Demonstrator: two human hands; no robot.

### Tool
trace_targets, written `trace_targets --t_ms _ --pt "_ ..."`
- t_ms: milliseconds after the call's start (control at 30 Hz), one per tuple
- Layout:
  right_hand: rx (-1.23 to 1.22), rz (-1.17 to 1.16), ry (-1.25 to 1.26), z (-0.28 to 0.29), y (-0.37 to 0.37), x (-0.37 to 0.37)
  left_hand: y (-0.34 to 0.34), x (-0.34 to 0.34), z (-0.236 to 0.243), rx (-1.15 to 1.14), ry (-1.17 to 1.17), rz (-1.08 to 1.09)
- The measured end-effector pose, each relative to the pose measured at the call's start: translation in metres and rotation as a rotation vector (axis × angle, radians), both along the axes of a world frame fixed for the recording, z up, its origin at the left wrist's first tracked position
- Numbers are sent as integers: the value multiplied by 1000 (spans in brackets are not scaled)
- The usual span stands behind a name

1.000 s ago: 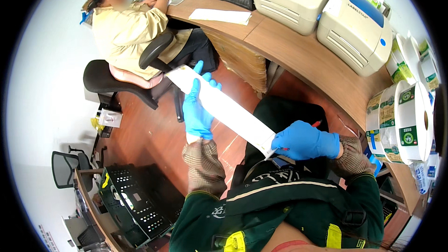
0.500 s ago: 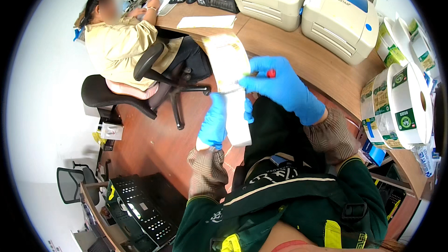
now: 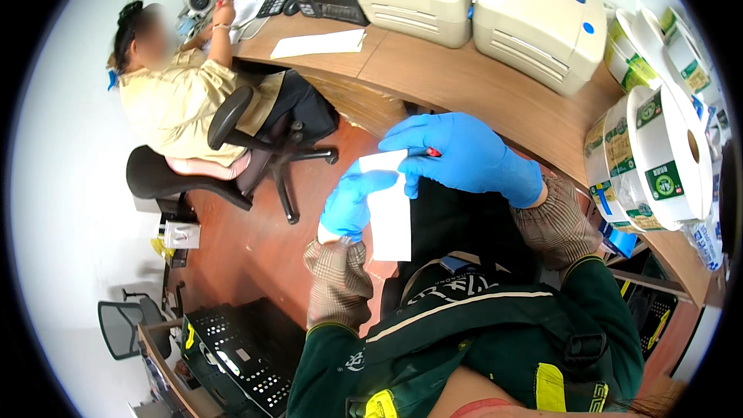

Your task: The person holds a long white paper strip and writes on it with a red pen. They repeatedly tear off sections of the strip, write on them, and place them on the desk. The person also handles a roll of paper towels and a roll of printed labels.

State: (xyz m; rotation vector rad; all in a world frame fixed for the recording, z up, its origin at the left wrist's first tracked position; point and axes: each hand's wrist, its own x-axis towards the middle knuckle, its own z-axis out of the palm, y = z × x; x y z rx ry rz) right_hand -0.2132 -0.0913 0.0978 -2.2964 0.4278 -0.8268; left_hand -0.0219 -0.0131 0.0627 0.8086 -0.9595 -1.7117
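A white label strip (image 3: 389, 220) hangs upright in front of my lap, blank on the side that shows. My left hand (image 3: 350, 205), in a blue glove, is closed on its left edge, with the thumb lying across the upper part. My right hand (image 3: 468, 159), also blue-gloved, is bent over the strip's top right corner, its fingers closed there. Between the right fingers pokes the end of a small red object (image 3: 434, 152); its kind is hidden. Any printed part of the strip is out of sight.
A curved wooden desk (image 3: 433, 77) carries two beige label printers (image 3: 418, 0), a paper sheet (image 3: 319, 43) and large label rolls (image 3: 646, 162) at right. A person (image 3: 193, 101) sits on a black swivel chair (image 3: 186, 178) at left. A black perforated case (image 3: 240, 352) stands lower left.
The upper stretch of the strip with yellow printing no longer shows; a shorter blank piece does. My right hand has moved slightly left over its top edge. The view has shifted somewhat.
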Motion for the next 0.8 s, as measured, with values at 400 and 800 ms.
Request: trace_targets --t_ms 400,800 --pt "116 -513 -401 12 -7 -92 -61 -36 31 -301 -199 22" --pt "751 -654 -1195 29 30 -146 -157 -142 -16 -1348 -1407 -175"
